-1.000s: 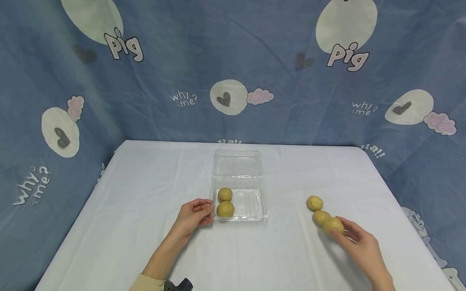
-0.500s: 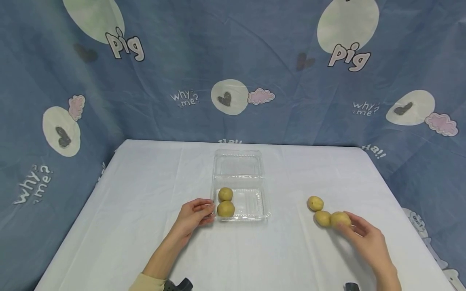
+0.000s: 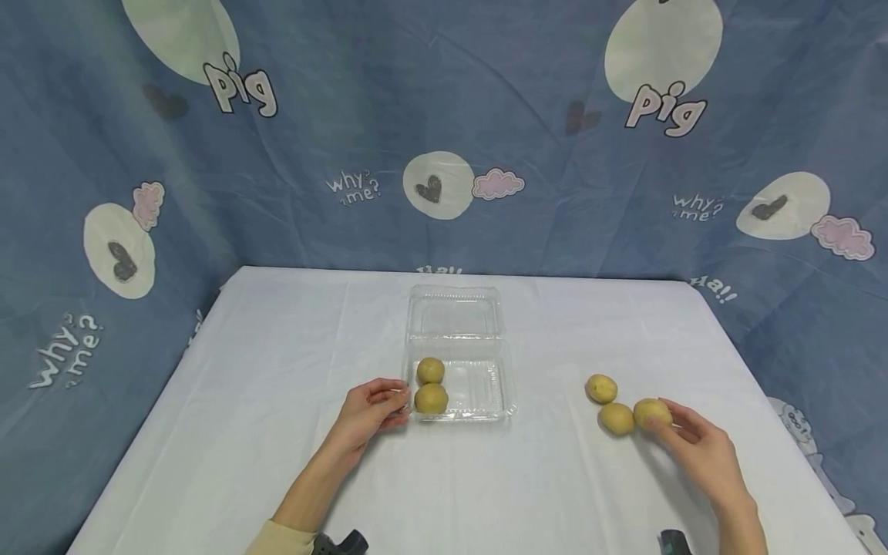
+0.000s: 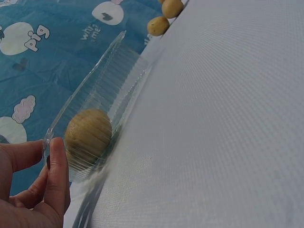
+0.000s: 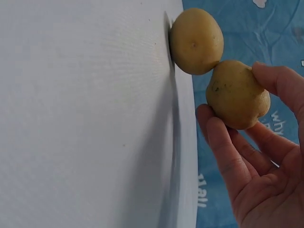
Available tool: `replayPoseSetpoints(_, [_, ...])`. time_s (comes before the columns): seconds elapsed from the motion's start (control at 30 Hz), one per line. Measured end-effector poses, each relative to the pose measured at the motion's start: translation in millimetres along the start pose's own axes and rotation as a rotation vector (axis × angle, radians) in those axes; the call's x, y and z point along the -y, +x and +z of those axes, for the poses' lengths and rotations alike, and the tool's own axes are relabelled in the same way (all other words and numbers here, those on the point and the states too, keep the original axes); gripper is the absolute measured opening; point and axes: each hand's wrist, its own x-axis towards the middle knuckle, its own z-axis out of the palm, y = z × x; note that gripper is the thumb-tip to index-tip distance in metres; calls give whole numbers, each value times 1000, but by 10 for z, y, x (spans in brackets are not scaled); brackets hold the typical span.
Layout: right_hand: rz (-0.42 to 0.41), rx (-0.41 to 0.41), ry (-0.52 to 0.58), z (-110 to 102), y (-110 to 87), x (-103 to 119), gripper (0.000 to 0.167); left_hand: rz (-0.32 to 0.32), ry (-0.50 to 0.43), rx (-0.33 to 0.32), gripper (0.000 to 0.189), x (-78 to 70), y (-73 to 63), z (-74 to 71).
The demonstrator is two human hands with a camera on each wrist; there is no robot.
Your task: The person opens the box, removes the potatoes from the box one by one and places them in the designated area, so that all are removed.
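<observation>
My left hand (image 3: 371,414) is at the left front corner of a clear plastic clamshell box (image 3: 479,389), pinching its rim between thumb and fingers, as the left wrist view shows. Two potatoes (image 3: 432,399) sit one behind the other along the box's left side. Over at the right, my right hand (image 3: 704,455) holds a potato (image 5: 237,95) between thumb and fingertips, raised off the cloth. Just left of it lies another potato (image 3: 617,419), and a further potato (image 3: 601,388) rests behind that one.
The box's lid (image 3: 454,312) lies folded back, away from me. A white cloth (image 3: 277,347) covers the table. Blue printed fabric (image 3: 347,116) hangs behind and along both sides. Dark wrist devices (image 3: 340,544) show at the front edge of the head view.
My right hand has shifted right and slightly away from me with its potato, off the front of the neighbouring potato. The left hand keeps its place on the box.
</observation>
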Motion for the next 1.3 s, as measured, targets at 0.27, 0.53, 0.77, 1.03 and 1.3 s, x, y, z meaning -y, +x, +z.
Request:
replayPoseSetpoints(0.27, [20,21,-3,8,109,3,88,4,-18,2,25,26,8,-11])
replayPoseSetpoints(0.53, [-14,34,-23,7,219,11,85,7,-28,6,26,34,12,-10])
replayPoseSetpoints(0.77, [-7,65,-58,3,294,29,86,5,-28,3,27,33,16,-10])
replayPoseSetpoints(1.03, [-14,67,-51,7,327,38,84,5,-26,11,29,29,10,-6])
replayPoseSetpoints(1.3, [1,76,-66,9,368,41,84,0,-26,9,29,17,5,-2])
